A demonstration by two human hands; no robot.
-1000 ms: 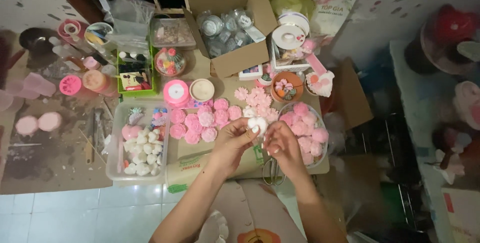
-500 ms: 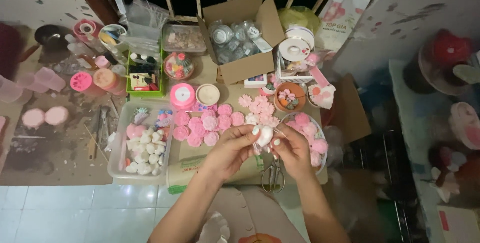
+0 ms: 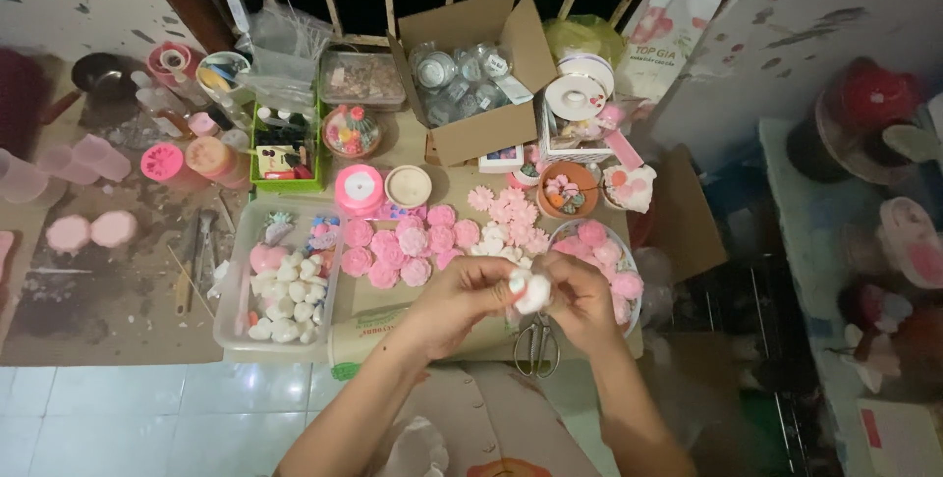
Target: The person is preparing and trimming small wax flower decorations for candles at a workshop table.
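Observation:
My left hand and my right hand meet over the near edge of a low cardboard work surface. Between their fingertips they pinch a small white flower-shaped piece. Just below the hands lies a pair of scissors. Behind the hands, rows of pink flower pieces lie on the surface, and a round plate at the right holds more pink flowers.
A clear tray of white and pink pieces sits at left. A pink ribbon spool, a green bin, an open cardboard box of clear containers and a white ribbon reel stand behind. Tiled floor lies below.
Both hands have drawn closer to me with the white piece, away from the pink flowers. The view has shifted slightly, showing more of the scissors under the hands.

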